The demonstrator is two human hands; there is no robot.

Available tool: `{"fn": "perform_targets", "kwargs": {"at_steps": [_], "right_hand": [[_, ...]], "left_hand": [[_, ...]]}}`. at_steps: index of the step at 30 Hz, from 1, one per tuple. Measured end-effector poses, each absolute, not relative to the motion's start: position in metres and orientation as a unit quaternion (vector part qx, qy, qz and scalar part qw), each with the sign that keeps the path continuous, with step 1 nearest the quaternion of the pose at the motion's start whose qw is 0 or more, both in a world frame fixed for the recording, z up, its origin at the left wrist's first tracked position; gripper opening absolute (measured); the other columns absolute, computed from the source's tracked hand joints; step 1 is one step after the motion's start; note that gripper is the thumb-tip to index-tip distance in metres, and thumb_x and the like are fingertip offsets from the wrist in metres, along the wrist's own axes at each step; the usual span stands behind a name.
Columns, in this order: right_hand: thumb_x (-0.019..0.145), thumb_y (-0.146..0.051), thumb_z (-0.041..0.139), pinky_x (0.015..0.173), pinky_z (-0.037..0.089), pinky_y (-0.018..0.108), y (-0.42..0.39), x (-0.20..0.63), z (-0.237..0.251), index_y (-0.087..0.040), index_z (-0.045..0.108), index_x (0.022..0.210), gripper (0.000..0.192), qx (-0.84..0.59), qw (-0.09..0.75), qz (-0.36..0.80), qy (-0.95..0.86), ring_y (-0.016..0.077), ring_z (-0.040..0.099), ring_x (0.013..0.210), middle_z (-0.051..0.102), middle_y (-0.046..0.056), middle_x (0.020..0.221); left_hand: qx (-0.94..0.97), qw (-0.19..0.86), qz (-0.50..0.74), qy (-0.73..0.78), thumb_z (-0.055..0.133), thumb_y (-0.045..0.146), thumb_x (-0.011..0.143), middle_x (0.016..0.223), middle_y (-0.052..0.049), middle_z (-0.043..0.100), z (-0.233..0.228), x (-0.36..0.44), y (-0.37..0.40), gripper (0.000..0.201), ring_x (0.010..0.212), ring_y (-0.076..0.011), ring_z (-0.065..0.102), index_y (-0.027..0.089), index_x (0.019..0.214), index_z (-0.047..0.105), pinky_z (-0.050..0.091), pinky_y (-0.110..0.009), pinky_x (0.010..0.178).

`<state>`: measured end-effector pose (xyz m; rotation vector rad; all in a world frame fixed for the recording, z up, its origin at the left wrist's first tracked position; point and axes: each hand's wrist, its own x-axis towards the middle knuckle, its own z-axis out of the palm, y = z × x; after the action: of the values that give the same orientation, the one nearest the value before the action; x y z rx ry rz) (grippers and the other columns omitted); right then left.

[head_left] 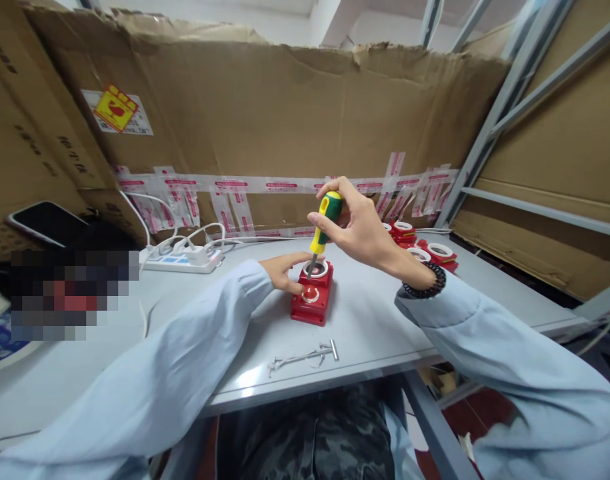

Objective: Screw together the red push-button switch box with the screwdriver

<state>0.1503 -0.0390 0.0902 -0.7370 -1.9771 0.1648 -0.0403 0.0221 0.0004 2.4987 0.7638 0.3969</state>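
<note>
A red box-shaped device (312,311) lies on the grey table, with a white-ringed round opening at its far end and a red round part in a pale ring nearer me. My left hand (285,271) grips its left side, thumb near the red round part and fingers reaching along the far end. In my right hand (357,223) is a yellow and green screwdriver (325,217), held nearly upright above the device. Its shaft points down at the area between the two rings; whether the tip touches is too small to tell. A small metal T-shaped piece with thin strands (305,357) lies in front.
More red devices with white rings (437,253) sit at the back right. A white power strip (185,260) with cables stands back left, near a phone (49,223). Cardboard (285,113) walls the back; a metal rack (485,127) stands right. The table's front edge is close to me.
</note>
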Motion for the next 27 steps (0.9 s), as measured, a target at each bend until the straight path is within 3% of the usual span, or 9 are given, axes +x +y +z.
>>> {"fn": "perform_targets", "kwargs": {"at_steps": [6, 10, 15, 17, 20, 23, 27], "right_hand": [[0.08, -0.03, 0.059, 0.055, 0.039, 0.024, -0.045, 0.152, 0.085, -0.018, 0.046, 0.097, 0.024, -0.311, 0.468, 0.084, -0.823, 0.0076, 0.043, 0.055, 0.047, -0.005, 0.069], [0.08, -0.031, 0.059, 0.057, 0.038, 0.023, -0.053, 0.147, 0.079, -0.018, 0.046, 0.097, 0.025, -0.309, 0.451, 0.098, -0.832, 0.0073, 0.044, 0.056, 0.048, -0.005, 0.07], [0.082, -0.031, 0.056, 0.056, 0.037, 0.022, -0.059, 0.138, 0.072, -0.017, 0.046, 0.099, 0.024, -0.297, 0.442, 0.116, -0.839, 0.0067, 0.044, 0.057, 0.048, -0.004, 0.072], [0.081, -0.03, 0.057, 0.057, 0.038, 0.022, -0.058, 0.136, 0.069, -0.017, 0.046, 0.099, 0.024, -0.292, 0.437, 0.121, -0.842, 0.0068, 0.043, 0.057, 0.048, -0.004, 0.072], [0.081, -0.03, 0.057, 0.057, 0.038, 0.022, -0.056, 0.133, 0.064, -0.017, 0.046, 0.099, 0.024, -0.293, 0.429, 0.124, -0.846, 0.0069, 0.044, 0.058, 0.048, -0.004, 0.073], [0.082, -0.03, 0.056, 0.058, 0.038, 0.022, -0.055, 0.132, 0.061, -0.017, 0.046, 0.099, 0.025, -0.293, 0.426, 0.124, -0.847, 0.0067, 0.043, 0.057, 0.048, -0.004, 0.072], [0.082, -0.031, 0.057, 0.057, 0.037, 0.021, -0.054, 0.132, 0.058, -0.017, 0.046, 0.099, 0.025, -0.296, 0.429, 0.121, -0.845, 0.0069, 0.043, 0.057, 0.048, -0.004, 0.072]], "left_hand": [[0.907, 0.086, 0.171, 0.376, 0.061, 0.036, 0.069, 0.115, -0.009, 0.06, 0.0, -0.055, 0.006, 0.05, 0.103, -0.026, 0.056, 0.018, 0.114, 0.047, 0.042, -0.038, 0.087], [0.851, -0.001, 0.141, 0.506, 0.058, 0.052, 0.071, 0.091, -0.008, 0.065, 0.001, -0.069, -0.018, 0.057, 0.085, -0.0282, 0.061, 0.016, 0.113, 0.043, 0.042, -0.039, 0.076], [0.837, -0.124, 0.112, 0.521, 0.044, 0.072, 0.075, 0.09, -0.012, 0.06, -0.001, -0.08, -0.038, 0.064, 0.089, -0.0336, 0.057, 0.018, 0.107, 0.053, 0.038, -0.047, 0.079], [0.862, -0.117, 0.146, 0.471, 0.052, 0.073, 0.069, 0.108, -0.015, 0.055, -0.003, -0.083, -0.037, 0.066, 0.099, -0.0349, 0.052, 0.019, 0.106, 0.055, 0.039, -0.048, 0.082], [0.916, 0.007, 0.197, 0.35, 0.069, 0.062, 0.061, 0.128, -0.014, 0.045, -0.008, -0.084, -0.028, 0.073, 0.109, -0.031, 0.049, 0.022, 0.118, 0.048, 0.04, -0.041, 0.088], [0.929, 0.08, 0.187, 0.31, 0.072, 0.056, 0.062, 0.109, -0.008, 0.056, -0.013, -0.081, -0.021, 0.068, 0.094, -0.0249, 0.055, 0.022, 0.117, 0.052, 0.044, -0.035, 0.084], [0.924, 0.048, 0.178, 0.336, 0.07, 0.061, 0.062, 0.087, -0.004, 0.055, -0.016, -0.075, -0.023, 0.062, 0.073, -0.02, 0.052, 0.02, 0.107, 0.058, 0.043, -0.032, 0.07]]}}
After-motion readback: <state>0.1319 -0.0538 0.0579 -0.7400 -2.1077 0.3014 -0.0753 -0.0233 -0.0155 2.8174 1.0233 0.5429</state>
